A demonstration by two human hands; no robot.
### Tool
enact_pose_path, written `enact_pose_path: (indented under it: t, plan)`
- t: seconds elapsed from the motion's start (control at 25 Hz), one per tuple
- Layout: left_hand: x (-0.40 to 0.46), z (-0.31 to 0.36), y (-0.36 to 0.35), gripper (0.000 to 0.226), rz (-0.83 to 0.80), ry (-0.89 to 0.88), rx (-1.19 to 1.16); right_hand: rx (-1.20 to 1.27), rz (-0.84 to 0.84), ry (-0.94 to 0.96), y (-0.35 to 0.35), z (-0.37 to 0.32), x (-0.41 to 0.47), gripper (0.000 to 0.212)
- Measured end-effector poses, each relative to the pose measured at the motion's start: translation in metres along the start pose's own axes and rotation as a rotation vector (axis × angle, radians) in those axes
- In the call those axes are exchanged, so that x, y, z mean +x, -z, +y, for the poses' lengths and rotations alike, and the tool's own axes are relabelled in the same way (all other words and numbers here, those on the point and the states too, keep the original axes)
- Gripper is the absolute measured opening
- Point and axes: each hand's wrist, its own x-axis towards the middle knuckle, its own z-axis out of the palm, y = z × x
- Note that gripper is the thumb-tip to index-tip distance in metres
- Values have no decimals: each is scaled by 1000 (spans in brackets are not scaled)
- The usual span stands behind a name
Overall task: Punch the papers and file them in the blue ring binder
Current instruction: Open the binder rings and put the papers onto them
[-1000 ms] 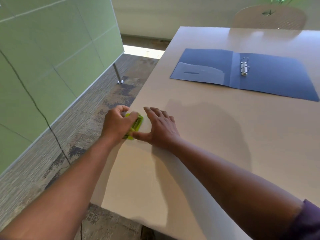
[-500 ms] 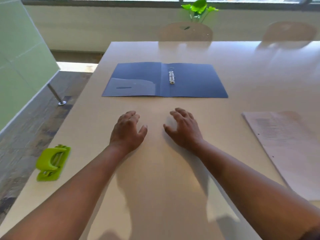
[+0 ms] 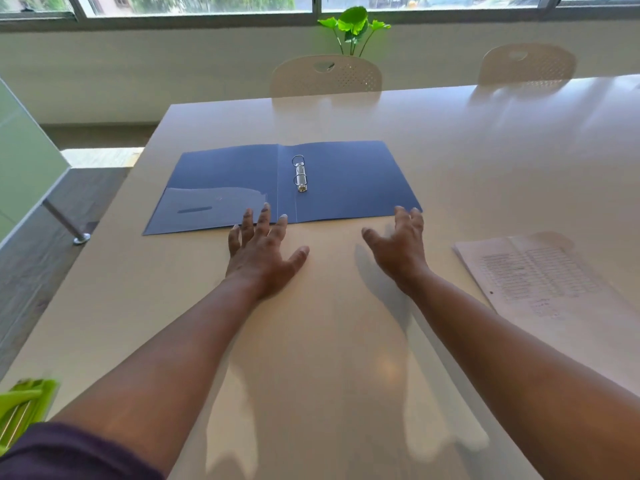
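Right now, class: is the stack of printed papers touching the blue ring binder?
Apart. The head view shows the printed papers lying to the right of the open blue ring binder, with a strip of bare table between them.

Daylight is pouring in through the windows (image 3: pixel 311 3) ahead of me, washing the far counter (image 3: pixel 502 140) in pale glare. My arms are casting soft shadows toward me. The wide lens is bending the edges, and the green punch (image 3: pixel 24 407) at lower left is smearing with blur.
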Motion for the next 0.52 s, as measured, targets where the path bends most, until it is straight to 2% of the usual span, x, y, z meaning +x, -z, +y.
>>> enact_pose_path:
  t: [0.12,0.32,0.52]
  plan:
    - [20,2,1,89,-69,27,16,138,86,-139,5,-6,28,87]
    - [36,2,-1,91,-108,47,43,358,165,-394,21,-18,70,72]
    - [39,1,-1,91,-86,39,49,599,126,-476,29,-23,89,27]
